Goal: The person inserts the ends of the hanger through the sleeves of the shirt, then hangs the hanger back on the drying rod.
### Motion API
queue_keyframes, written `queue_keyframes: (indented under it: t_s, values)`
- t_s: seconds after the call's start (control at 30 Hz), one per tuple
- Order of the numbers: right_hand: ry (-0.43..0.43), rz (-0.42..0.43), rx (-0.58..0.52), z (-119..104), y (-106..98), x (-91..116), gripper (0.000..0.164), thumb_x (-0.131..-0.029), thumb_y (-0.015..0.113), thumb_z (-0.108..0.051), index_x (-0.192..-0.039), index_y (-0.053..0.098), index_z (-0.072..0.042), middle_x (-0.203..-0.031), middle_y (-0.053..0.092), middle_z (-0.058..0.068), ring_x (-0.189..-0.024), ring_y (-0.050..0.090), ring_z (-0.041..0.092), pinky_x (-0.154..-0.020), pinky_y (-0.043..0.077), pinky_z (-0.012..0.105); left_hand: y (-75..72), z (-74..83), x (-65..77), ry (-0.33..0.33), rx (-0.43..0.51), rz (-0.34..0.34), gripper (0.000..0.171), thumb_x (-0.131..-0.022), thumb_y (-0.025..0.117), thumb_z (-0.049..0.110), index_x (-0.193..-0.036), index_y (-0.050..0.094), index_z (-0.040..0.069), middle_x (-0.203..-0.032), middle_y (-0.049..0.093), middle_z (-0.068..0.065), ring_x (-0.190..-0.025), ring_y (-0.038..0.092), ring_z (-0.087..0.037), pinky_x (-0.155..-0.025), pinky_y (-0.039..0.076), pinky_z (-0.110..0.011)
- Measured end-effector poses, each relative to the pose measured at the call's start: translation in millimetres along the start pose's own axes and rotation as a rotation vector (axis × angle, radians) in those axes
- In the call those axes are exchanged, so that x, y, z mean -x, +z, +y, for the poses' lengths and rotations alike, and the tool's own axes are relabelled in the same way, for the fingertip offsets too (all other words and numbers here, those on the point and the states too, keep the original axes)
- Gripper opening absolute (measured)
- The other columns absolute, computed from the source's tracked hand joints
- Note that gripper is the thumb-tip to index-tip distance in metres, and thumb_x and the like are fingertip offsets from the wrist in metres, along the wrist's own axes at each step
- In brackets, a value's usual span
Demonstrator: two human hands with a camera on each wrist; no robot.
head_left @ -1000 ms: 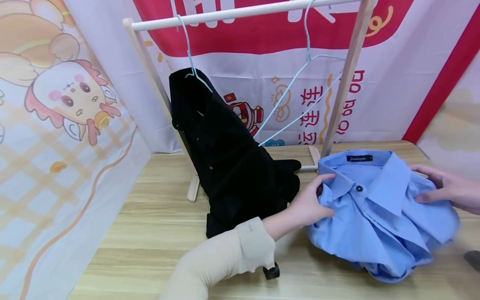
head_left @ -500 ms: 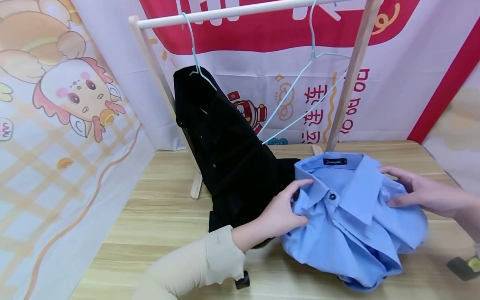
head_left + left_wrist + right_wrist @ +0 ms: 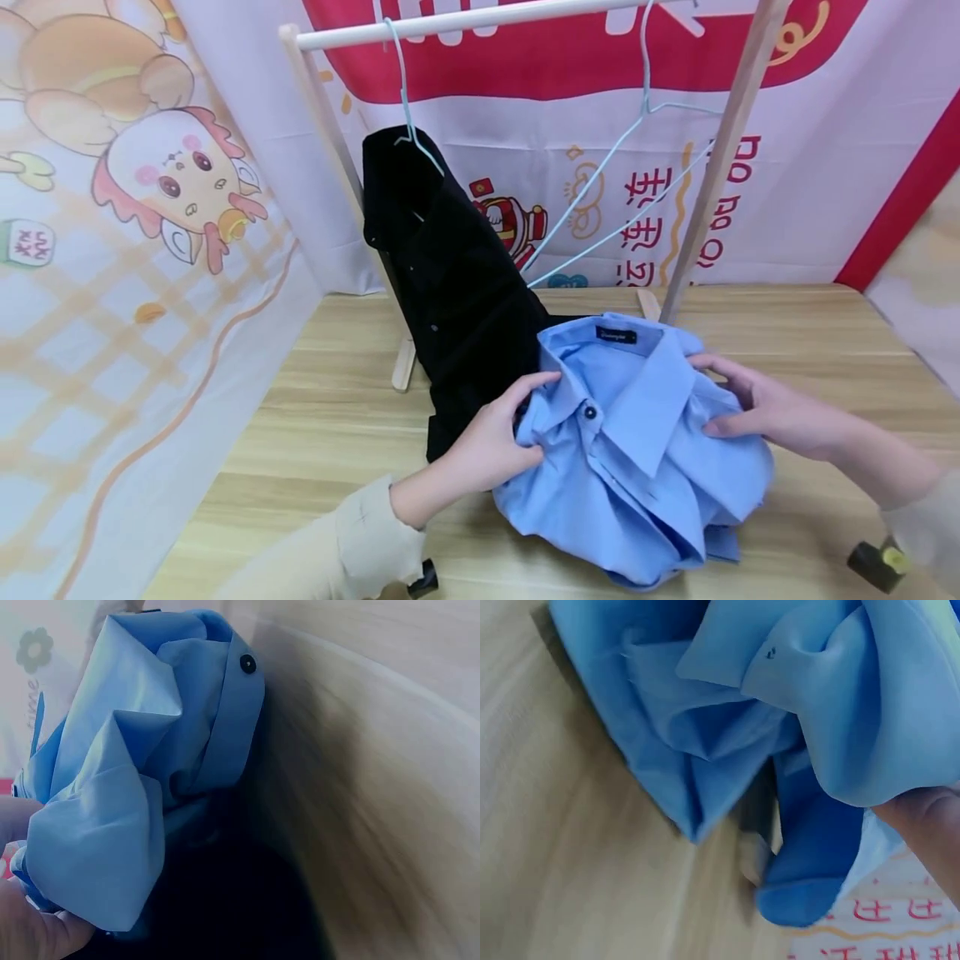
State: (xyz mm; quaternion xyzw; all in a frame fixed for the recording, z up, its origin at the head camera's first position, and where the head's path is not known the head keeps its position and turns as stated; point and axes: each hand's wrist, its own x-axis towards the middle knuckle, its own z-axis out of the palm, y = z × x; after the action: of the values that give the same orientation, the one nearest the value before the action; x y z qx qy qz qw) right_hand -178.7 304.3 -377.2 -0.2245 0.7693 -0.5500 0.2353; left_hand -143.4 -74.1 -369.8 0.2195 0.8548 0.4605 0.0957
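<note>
Between my two hands is a bunched light-blue button-up shirt [image 3: 637, 467], its collar buttoned and upright with a dark label inside. My left hand [image 3: 491, 433] grips the shirt at its left shoulder, thumb in front. On the other shoulder my right hand [image 3: 765, 408] pinches the cloth. A loose blue fold hangs beside the fingers in the left wrist view [image 3: 97, 847]. In the right wrist view the thumb [image 3: 926, 817] presses on the blue cloth [image 3: 840, 712]. Behind my left hand hangs a black shirt [image 3: 465, 308] on a pale-blue hanger [image 3: 408, 100].
A wooden rack with a white rail [image 3: 480, 21] stands at the back. A bare pale-blue wire hanger [image 3: 600, 171] hangs at its right, near the rack's right post [image 3: 720, 167]. Printed cloths cover the walls around the wood-grain table [image 3: 300, 425].
Both hands have carried the blue shirt leftward, so it now overlaps the lower part of the black shirt. The head view has shifted slightly. The grip looks the same.
</note>
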Motion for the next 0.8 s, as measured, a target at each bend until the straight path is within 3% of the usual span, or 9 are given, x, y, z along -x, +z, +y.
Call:
queue_keyframes:
  t_s: [0.1, 0.27, 0.43, 0.53, 0.57, 0.67, 0.73, 0.8]
  values:
    - [0.012, 0.011, -0.008, 3, 13, -5, 0.062, -0.096, 0.065, -0.004, -0.143, 0.042, -0.038, -0.150, 0.027, 0.031, -0.126, 0.040, 0.047, -0.091, 0.049, 0.049, -0.9, -11.8, 5.4, -0.014, -0.009, 0.001, 0.085, -0.083, 0.070, -0.008, -0.154, 0.041, 0.030, -0.146, 0.048, -0.009, -0.109, 0.056, -0.027, -0.081, 0.050, -0.035]
    - [0.015, 0.005, -0.006, 8, 29, -12, 0.060, -0.095, 0.068, -0.006, -0.144, 0.042, -0.030, -0.151, 0.028, 0.032, -0.130, 0.039, 0.050, -0.095, 0.045, 0.056, -3.9, -32.3, 14.6, -0.038, -0.031, 0.000, 0.086, -0.081, 0.070, -0.007, -0.154, 0.041, 0.029, -0.141, 0.051, -0.009, -0.103, 0.058, -0.026, -0.079, 0.050, -0.034]
    - [0.006, 0.045, 0.019, 12, 35, -12, 0.061, -0.096, 0.068, -0.006, -0.146, 0.040, -0.027, -0.150, 0.032, 0.034, -0.129, 0.041, 0.052, -0.095, 0.045, 0.061, -14.2, -50.1, 17.6, -0.035, -0.079, 0.042, 0.087, -0.080, 0.070, -0.008, -0.154, 0.041, 0.026, -0.139, 0.055, -0.011, -0.103, 0.058, -0.026, -0.079, 0.050, -0.036]
    - [-0.002, 0.071, 0.039, 11, 39, -16, 0.062, -0.095, 0.069, -0.006, -0.148, 0.039, -0.018, -0.148, 0.037, 0.035, -0.129, 0.043, 0.052, -0.096, 0.044, 0.061, -20.9, -56.8, 17.7, -0.029, -0.106, 0.072, 0.086, -0.079, 0.069, -0.009, -0.154, 0.042, 0.023, -0.142, 0.055, -0.013, -0.108, 0.056, -0.027, -0.085, 0.049, -0.040]
    - [-0.005, 0.078, 0.053, 10, 42, -18, 0.062, -0.095, 0.069, -0.006, -0.148, 0.038, -0.014, -0.147, 0.039, 0.034, -0.129, 0.044, 0.052, -0.096, 0.045, 0.059, -23.0, -58.2, 17.4, -0.030, -0.119, 0.081, 0.086, -0.078, 0.069, -0.010, -0.154, 0.042, 0.022, -0.143, 0.054, -0.013, -0.111, 0.056, -0.027, -0.088, 0.049, -0.042]
    - [-0.071, 0.112, 0.134, 10, 51, -27, 0.063, -0.093, 0.071, -0.004, -0.146, 0.038, -0.002, -0.146, 0.041, 0.033, -0.131, 0.042, 0.053, -0.099, 0.046, 0.038, -29.0, -63.8, 14.4, -0.036, -0.153, 0.104, 0.087, -0.077, 0.070, -0.009, -0.154, 0.043, 0.020, -0.146, 0.053, -0.013, -0.116, 0.054, -0.027, -0.094, 0.046, -0.044]
    - [-0.108, 0.140, 0.206, 10, 56, -32, 0.063, -0.091, 0.072, -0.001, -0.144, 0.039, 0.002, -0.144, 0.044, 0.032, -0.128, 0.045, 0.051, -0.096, 0.046, 0.027, -32.2, -68.0, 11.9, -0.040, -0.168, 0.115, 0.088, -0.076, 0.070, -0.009, -0.155, 0.042, 0.019, -0.148, 0.051, -0.013, -0.117, 0.054, -0.027, -0.095, 0.046, -0.044]
    - [-0.144, 0.169, 0.272, 12, 59, -37, 0.061, -0.090, 0.073, 0.001, -0.142, 0.041, 0.002, -0.141, 0.046, 0.031, -0.124, 0.049, 0.047, -0.092, 0.046, 0.023, -35.7, -72.5, 9.4, -0.043, -0.185, 0.125, 0.089, -0.075, 0.070, -0.009, -0.155, 0.042, 0.018, -0.149, 0.051, -0.013, -0.117, 0.054, -0.027, -0.094, 0.046, -0.044]
